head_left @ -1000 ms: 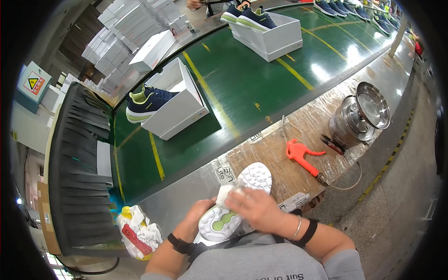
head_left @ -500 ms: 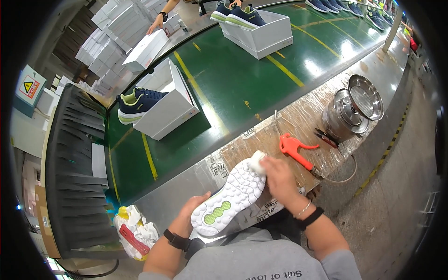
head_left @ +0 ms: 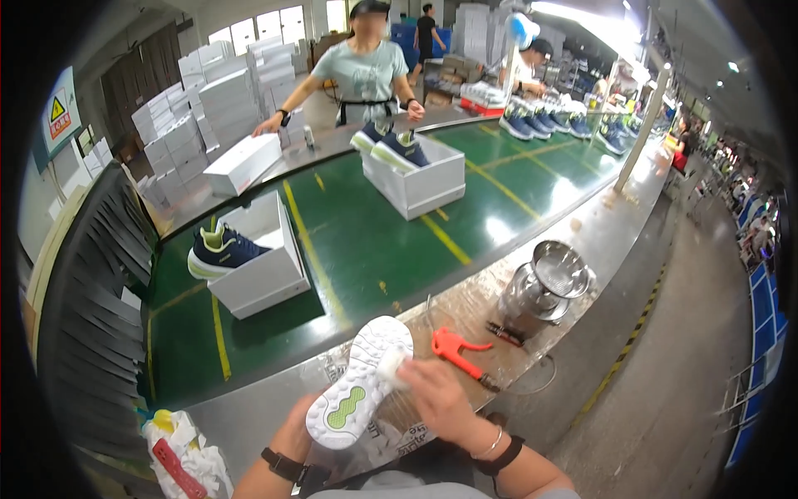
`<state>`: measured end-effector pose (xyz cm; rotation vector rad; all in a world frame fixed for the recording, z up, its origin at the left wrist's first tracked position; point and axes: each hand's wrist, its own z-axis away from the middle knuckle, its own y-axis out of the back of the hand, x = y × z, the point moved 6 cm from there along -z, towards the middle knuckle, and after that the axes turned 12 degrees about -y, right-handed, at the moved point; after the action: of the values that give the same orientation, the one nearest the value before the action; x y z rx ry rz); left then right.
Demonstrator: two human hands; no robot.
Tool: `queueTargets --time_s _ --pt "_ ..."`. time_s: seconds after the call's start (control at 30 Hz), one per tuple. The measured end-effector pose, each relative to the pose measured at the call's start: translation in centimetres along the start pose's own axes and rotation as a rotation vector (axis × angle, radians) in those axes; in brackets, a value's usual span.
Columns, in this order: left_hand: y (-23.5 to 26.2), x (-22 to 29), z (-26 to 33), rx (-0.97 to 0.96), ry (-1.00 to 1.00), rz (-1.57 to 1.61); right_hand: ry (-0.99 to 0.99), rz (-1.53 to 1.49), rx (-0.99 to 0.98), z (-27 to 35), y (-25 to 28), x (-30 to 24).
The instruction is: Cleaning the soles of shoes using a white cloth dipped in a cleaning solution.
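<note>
L hand (head_left: 298,422) grips the shoe (head_left: 345,412) by its near end, fingers mostly hidden behind it; R hand (head_left: 440,403) pinches a white pad (head_left: 391,366) against the sole, fwd half. Shoe's held sole up over the desk (head_left: 249,413) — white tread w/ a green patch. R of it on the desk: orange air gun (head_left: 460,351), then snips (head_left: 505,333) and a steel pot (head_left: 528,295) w/ a dish on top. Beyond, on the green belt (head_left: 345,241), 2 open white boxes w/ navy shoes — nearer box (head_left: 262,287) on the L, other (head_left: 428,185) farther R.
</note>
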<state>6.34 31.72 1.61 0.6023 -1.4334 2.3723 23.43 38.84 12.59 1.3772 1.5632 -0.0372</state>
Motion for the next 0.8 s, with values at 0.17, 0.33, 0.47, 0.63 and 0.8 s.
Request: queueTargets --time_s 0.17,0.33,0.47,0.63,0.8 --pt "2.8 1.4 4.1 0.141 -0.123 -0.127 -0.128 0.032 0.129 -3.9 -0.1 -0.3" --pt "3.0 5.3 4.8 -0.205 -0.338 -0.021 0.259 0.105 -0.13 -1.7 -5.7 -13.5" --pt "2.7 7.8 5.9 0.191 -0.275 -0.332 0.529 0.241 -0.272 2.0 -7.2 -14.9" --pt "2.8 9.6 6.7 0.034 -0.271 0.075 0.501 0.365 -0.518 5.1 -6.5 -10.9" --pt "2.6 9.9 7.7 -0.04 -0.274 0.079 0.327 0.344 -0.104 1.7 -2.9 -14.3"
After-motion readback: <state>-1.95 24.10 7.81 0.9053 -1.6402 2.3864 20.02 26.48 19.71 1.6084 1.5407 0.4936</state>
